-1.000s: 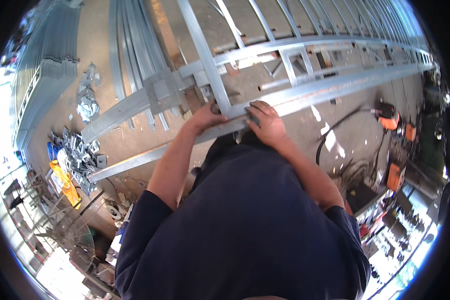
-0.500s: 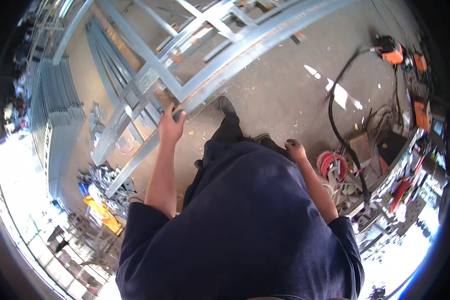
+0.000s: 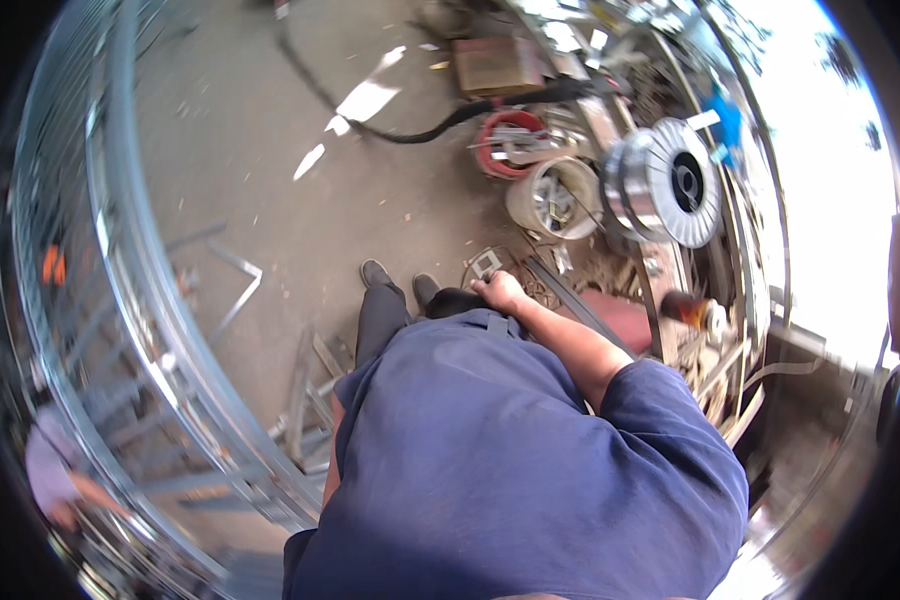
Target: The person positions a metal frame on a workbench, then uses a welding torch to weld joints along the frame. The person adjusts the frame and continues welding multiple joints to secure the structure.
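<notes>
My right hand (image 3: 502, 292) is at my front, with its fingers curled. Whatever it may hold is too small and blurred to make out. Just left of it bulges a black shape (image 3: 457, 303), whose kind I cannot tell. A pale, square-cornered piece (image 3: 486, 264) lies beyond the fingers. On my left only a sliver of forearm (image 3: 333, 465) shows beside my shirt; the left hand itself is hidden. My shoes (image 3: 375, 273) stand on the floor ahead.
A white bucket (image 3: 520, 208) and a red bucket (image 3: 482, 150) hold metal pieces. Beside them stands a large wire spool (image 3: 682, 183) on a cluttered bench (image 3: 660, 330). A dark cable (image 3: 420, 137) crosses the floor. Left, a long steel frame (image 3: 150, 260) stretches past another person (image 3: 55, 460).
I have turned right, toward the buckets and bench. My left hand, earlier on the steel frame, has left it and gone out of sight. My right hand stays curled near my waist.
</notes>
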{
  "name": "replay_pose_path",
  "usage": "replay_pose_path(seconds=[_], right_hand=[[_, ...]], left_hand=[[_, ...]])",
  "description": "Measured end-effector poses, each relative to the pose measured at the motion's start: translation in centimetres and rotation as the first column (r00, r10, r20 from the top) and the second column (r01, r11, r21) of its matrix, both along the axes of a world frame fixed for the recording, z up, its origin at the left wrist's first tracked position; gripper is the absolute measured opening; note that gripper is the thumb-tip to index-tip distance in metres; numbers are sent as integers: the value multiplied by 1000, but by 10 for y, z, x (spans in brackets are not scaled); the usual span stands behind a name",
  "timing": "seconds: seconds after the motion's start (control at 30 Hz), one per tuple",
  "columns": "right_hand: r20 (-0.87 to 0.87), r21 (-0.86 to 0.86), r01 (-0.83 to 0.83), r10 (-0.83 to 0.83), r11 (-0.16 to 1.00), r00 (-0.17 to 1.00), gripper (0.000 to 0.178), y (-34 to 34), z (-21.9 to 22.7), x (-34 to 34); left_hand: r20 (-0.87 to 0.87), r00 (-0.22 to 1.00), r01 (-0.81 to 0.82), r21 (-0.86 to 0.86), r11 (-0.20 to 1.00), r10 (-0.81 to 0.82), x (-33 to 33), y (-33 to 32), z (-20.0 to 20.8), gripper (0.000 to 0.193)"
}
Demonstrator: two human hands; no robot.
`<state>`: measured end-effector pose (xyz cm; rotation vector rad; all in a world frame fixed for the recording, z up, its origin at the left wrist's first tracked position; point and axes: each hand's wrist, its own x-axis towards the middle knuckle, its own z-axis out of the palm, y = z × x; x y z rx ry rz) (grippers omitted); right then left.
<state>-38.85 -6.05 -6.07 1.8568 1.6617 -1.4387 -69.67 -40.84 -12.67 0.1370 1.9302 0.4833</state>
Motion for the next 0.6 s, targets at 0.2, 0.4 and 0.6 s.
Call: replay_pose_path(seconds=[0.2,0.4,0.6], right_hand=[[63,62,349,-353,935,934,63,-19,-9,68],[-19,141,709,-715,691,699,38,-22,-21,113],[-190,58,888,-869,455,458,30,14,3,98]], left_hand=[[82,964,256,-7,967,-255,-58,127,-8,34],[102,880,464,20,885,-464,-89,257,-15,34],[92,802,590,32,807,-591,-84,344,-4,34]])
